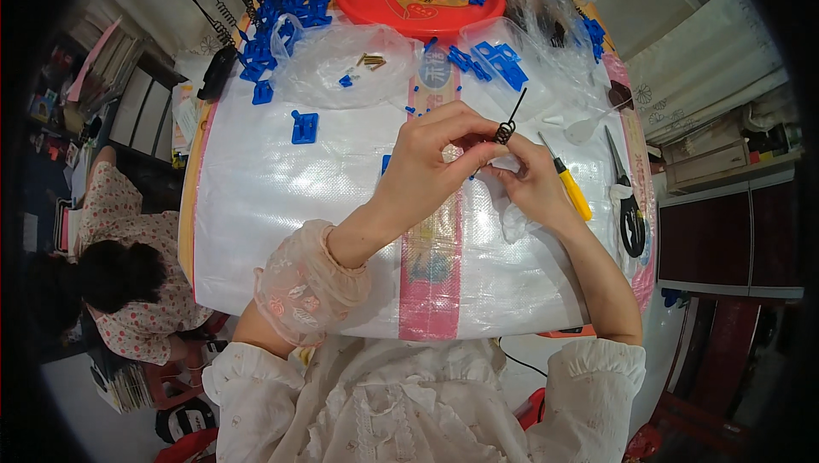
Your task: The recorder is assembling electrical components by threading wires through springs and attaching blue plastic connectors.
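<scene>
The left hand (439,151) pinches a black spring (505,131); the right hand (537,186), just beside, is curled, grip unclear. Probably light and springy; best held by its coils.

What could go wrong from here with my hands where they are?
The thin black coiled wire at the fingertips of your left hand might spring loose. Your right hand could bump the yellow-handled tool lying beside it. Small loose blue plastic bits beyond your left hand might get brushed away.

The black wire spring (505,132) was coiled at its lower end, its straight tail upward, tilted right. It was held above the table (187,224), nearer the right edge.
</scene>
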`<state>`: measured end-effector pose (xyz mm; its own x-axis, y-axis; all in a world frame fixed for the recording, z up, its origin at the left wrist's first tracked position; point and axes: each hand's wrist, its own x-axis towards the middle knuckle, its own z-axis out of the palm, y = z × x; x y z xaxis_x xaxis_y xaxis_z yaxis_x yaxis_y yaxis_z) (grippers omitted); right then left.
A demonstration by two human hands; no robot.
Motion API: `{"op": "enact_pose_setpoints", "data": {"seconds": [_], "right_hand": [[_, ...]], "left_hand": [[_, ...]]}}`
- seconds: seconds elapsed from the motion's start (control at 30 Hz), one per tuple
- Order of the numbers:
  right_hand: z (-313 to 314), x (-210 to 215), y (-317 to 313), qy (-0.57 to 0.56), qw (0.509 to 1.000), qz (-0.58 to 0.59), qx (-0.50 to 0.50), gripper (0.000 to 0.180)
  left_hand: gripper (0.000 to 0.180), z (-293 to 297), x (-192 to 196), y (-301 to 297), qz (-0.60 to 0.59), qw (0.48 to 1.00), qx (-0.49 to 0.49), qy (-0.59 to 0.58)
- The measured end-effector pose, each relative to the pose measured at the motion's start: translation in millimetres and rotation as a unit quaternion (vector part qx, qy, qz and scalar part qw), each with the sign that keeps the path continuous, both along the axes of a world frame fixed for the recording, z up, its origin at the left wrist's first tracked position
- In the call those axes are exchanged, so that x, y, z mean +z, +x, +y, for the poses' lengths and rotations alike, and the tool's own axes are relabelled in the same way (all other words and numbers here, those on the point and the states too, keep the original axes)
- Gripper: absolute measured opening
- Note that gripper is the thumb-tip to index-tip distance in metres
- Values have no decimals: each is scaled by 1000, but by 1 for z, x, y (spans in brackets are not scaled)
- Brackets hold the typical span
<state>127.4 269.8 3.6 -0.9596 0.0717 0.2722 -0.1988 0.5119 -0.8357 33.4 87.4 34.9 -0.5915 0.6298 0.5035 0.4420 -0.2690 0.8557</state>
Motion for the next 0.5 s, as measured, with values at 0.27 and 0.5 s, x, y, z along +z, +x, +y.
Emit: {"op": "enact_pose_setpoints", "data": {"seconds": [0.27, 0.5], "right_hand": [[-6, 5, -1, 41, 998, 33, 23, 44], [-1, 2, -3, 77, 995, 47, 32, 46]], "left_hand": [[19, 0, -2, -1, 2, 1000, 4, 7], [20, 0, -2, -1, 1, 1000, 8, 3]]}}
